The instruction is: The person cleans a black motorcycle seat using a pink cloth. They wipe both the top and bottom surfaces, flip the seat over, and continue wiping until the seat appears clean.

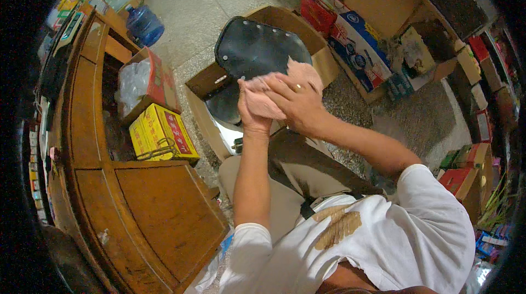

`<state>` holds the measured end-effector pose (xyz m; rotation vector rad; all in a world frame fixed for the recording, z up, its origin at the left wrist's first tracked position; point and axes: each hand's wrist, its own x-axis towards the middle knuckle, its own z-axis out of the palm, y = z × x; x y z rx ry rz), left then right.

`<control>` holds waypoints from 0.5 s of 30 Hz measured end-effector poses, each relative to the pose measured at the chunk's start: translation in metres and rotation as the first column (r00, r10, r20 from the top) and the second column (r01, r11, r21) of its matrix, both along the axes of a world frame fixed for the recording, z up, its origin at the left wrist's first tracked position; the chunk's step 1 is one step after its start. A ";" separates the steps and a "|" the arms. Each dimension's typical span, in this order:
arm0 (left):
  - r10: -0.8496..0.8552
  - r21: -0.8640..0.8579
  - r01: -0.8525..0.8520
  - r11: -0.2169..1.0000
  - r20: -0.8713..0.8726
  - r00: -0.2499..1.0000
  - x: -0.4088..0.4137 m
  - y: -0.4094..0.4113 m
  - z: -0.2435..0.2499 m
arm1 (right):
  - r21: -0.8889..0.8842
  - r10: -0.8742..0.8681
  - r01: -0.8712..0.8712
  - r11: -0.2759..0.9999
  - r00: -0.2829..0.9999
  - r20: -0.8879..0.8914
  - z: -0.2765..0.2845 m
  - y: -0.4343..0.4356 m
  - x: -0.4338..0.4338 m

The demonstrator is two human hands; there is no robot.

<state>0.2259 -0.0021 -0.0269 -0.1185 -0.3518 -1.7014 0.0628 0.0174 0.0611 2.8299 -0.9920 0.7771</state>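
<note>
A crumpled pink cloth is bunched between my two hands, with one loose end sticking out beyond my right hand. My left hand cups it from the left and below, thumb upward. Across its top lies my right hand, fingers pressed over the cloth and a ring on one finger. Just beyond my hands, a black padded panel with metal studs along its edge leans over an opened cardboard box. Another dark, rounded piece lies lower in the box, partly hidden by my hands.
To the left are a wooden cabinet, a yellow carton with wire-like loops on it, and a red carton holding clear plastic. A blue water jug stands farther off. Printed cartons line the right side.
</note>
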 end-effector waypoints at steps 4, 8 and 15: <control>-0.064 0.073 0.051 0.996 0.185 0.981 -0.017 0.014 0.030 | -0.073 0.024 -0.020 0.997 0.998 0.060 0.007 0.004 -0.016; 0.151 0.027 -0.172 0.985 0.354 0.923 -0.029 0.024 0.049 | -0.180 -0.032 0.054 0.982 0.992 0.120 0.031 -0.027 0.005; 0.186 0.032 -0.242 0.970 0.546 0.817 -0.037 0.024 0.059 | -0.127 -0.217 0.258 0.958 0.938 0.270 0.047 -0.078 0.022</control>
